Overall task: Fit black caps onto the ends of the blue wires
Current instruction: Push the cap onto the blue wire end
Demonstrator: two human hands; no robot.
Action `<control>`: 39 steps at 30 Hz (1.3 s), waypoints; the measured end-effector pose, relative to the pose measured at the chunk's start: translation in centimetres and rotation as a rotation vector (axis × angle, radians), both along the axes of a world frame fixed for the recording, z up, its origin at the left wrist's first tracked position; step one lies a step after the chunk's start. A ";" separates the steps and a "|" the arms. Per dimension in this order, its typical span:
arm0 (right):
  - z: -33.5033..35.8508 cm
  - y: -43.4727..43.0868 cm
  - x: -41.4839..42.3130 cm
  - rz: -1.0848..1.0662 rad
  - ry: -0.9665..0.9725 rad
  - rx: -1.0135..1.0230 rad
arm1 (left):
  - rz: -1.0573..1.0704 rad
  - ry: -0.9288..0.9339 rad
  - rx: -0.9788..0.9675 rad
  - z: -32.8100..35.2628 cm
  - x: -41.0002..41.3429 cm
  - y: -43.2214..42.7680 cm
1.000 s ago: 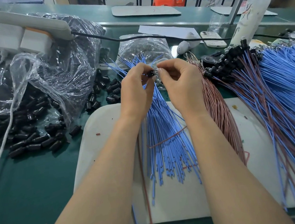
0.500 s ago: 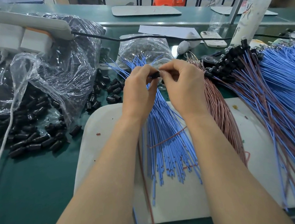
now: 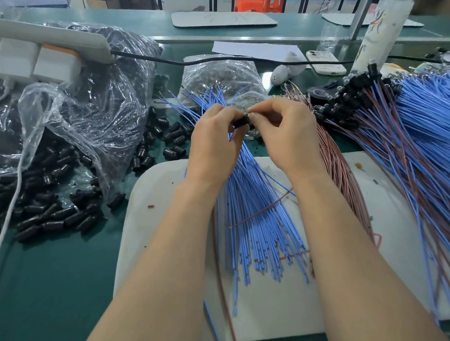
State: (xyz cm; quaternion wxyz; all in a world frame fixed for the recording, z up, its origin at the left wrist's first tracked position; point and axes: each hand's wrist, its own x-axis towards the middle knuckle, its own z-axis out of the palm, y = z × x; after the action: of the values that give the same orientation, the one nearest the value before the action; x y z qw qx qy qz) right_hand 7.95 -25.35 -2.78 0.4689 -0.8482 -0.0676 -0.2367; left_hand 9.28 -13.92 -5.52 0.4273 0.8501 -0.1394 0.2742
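Our left hand's (image 3: 215,143) grip is clamped on a black cap (image 3: 241,122), and our right hand's (image 3: 290,135) grip pinches a wire (image 3: 248,116) end against it, both raised over the blue wires (image 3: 256,211) fanned mid-table on a white mat (image 3: 155,234); loose caps (image 3: 53,203) lie toward the left edge

Caps (image 3: 55,215) looked black plastic, slightly glossy. Bags (image 3: 93,106) were clear, crinkled, shiny film. Wires (image 3: 263,222) had smooth matt blue sheathing; mat (image 3: 152,234) matt white; table (image 3: 49,288) matt green.

A factory assembly workshop: long green-topped workbenches (image 3: 35,290), heaps of thin blue insulated wires (image 3: 442,123), clear plastic bags (image 3: 94,112) spilling small black plastic caps (image 3: 41,216).
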 end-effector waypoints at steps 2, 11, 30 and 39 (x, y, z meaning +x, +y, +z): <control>-0.1 0.1 0.1 -0.005 -0.002 0.061 | 0.000 0.001 -0.010 0.1 0.0 0.0; -0.5 0.4 0.4 -0.032 0.045 0.329 | 0.017 0.072 -0.190 -0.1 0.4 0.3; 0.0 1.2 -0.3 0.018 -0.045 0.116 | -0.013 0.073 -0.180 0.1 0.1 0.3; 0.1 1.1 -0.3 -0.021 -0.086 -0.003 | -0.004 0.033 -0.055 0.3 -0.1 0.2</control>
State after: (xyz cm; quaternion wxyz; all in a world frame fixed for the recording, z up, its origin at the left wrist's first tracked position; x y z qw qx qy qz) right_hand 7.60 -24.29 -2.73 0.4620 -0.8386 -0.0790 -0.2778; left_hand 9.16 -13.72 -5.18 0.4532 0.8422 -0.1265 0.2632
